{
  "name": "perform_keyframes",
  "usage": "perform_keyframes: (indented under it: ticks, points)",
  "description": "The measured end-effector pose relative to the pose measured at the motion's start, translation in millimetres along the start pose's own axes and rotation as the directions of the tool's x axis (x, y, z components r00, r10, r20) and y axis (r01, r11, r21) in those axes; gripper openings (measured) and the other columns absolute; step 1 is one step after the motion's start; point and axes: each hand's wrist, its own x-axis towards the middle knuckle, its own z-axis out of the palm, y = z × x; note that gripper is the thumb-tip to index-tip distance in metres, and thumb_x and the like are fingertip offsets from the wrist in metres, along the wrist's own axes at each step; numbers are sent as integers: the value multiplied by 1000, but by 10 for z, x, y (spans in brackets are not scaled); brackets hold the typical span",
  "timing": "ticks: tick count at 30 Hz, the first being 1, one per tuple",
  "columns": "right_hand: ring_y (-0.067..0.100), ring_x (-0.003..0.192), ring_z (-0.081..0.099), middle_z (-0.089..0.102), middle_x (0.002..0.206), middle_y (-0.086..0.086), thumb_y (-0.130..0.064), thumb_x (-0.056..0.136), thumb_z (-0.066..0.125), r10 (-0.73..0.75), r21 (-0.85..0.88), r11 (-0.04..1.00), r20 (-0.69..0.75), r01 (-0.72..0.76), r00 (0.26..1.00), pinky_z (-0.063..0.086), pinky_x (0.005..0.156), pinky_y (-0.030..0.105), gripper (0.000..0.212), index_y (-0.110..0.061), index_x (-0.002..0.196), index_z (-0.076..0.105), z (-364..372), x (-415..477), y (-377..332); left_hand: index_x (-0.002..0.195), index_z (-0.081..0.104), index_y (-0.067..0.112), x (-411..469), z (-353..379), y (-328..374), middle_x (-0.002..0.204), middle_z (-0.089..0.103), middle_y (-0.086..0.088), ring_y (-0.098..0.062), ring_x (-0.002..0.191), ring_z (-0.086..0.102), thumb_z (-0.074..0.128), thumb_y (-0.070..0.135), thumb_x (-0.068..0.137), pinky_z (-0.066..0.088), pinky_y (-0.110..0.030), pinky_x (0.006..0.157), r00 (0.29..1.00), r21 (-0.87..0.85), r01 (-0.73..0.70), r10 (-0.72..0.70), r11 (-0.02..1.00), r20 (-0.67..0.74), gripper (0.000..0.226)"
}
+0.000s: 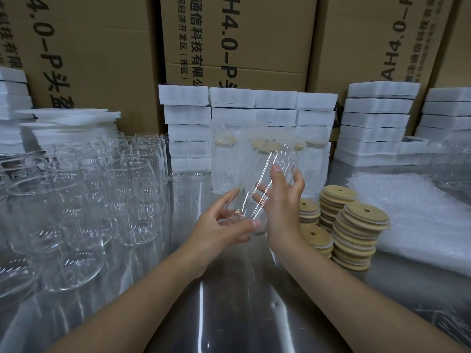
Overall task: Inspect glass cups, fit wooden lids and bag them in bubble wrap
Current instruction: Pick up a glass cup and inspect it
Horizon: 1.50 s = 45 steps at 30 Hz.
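— What do we see nearest?
— Open bench [229, 314]. Above it our left hand [219, 225] fingers curl round the tilted glass cup [262, 184] at its base, and our right hand [283, 200] fingers grip its upper wall.
— Edges?
— Empty glasses [76, 200] crowd the left, wooden lids [356, 233] are stacked just right, and bagged cups [224, 164] stand behind.

head | faces forward-down | close over table [229, 301]
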Motion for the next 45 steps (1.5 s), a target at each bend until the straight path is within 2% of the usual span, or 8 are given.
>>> perform_keyframes:
  ticks: [6, 16, 19, 25, 28, 33, 38, 45]
  points:
    - [20, 101, 67, 61, 117, -6, -32, 92, 60, 88, 104, 990, 73, -95, 993, 57, 74, 26, 58, -28, 141, 30, -42, 9, -21, 127, 45, 53, 28, -31, 1, 88, 66, -3, -13, 85, 72, 68, 35, 80, 57, -24, 68, 999, -41, 2, 0, 999, 50, 56]
    - [22, 99, 69, 60, 123, 3, -42, 81, 70, 220, 185, 954, 107, -237, 970, 52, 94, 44, 69, -28, 139, 35, -4, -7, -30, 118, 44, 58, 172, -72, -30, 73, 72, -16, -26, 75, 74, 21, 39, 102, 58, -28, 58, 978, -51, 188, -182, 981, 105, 34]
    - [16, 92, 71, 59, 116, -5, -37, 88, 64, 138, 64, 987, 140, -148, 981, 56, 85, 34, 63, -32, 140, 29, -6, -15, -49, 123, 46, 56, 154, -82, -17, 87, 74, -13, -25, 83, 74, 43, 45, 91, 57, -31, 59, 972, -85, 206, -194, 975, 131, 34]
    - [-14, 100, 52, 46, 122, -19, -66, 74, 46, 33, -443, 878, 432, 180, 901, 46, 72, 9, 83, -38, 147, 17, -9, -156, -98, 135, 42, 34, 88, -132, -134, 106, 74, 1, -16, 90, 73, 81, 47, 51, 55, -34, 75, 994, 48, 102, -103, 994, 21, 94]
    - [10, 114, 55, 61, 123, -4, -58, 95, 28, -54, -632, 703, 410, 327, 910, 42, 90, 25, 55, -27, 135, 48, -67, -58, -182, 128, 42, 43, 93, -129, -124, 115, 68, 0, -7, 89, 71, 82, 54, 42, 51, -25, 65, 994, 90, 71, -63, 993, -84, 95]
    - [29, 119, 47, 55, 130, 7, -48, 96, 39, -36, -898, -213, 402, 386, 915, 36, 96, 41, 48, -17, 131, 51, -263, 186, -242, 126, 38, 47, 95, -152, -112, 117, 63, 3, -3, 89, 70, 84, 49, 49, 53, -25, 70, 984, 114, 39, -18, 993, -178, 90]
    - [32, 124, 40, 43, 136, 10, -48, 95, 39, 174, -903, -361, 180, 233, 968, 35, 96, 42, 51, -15, 134, 43, -376, 262, -220, 131, 36, 46, 73, -149, -92, 117, 62, 6, -4, 95, 68, 89, 49, 48, 53, -20, 69, 984, 126, 38, -15, 991, -178, 98]
    - [32, 128, 33, 35, 140, 10, -38, 95, 42, 250, -918, -354, 90, 178, 964, 36, 91, 40, 48, -16, 137, 37, -389, 278, -225, 134, 36, 45, 55, -122, -81, 118, 61, 7, -9, 103, 66, 87, 42, 54, 51, -20, 69, 984, 120, 43, -22, 992, -175, 95]
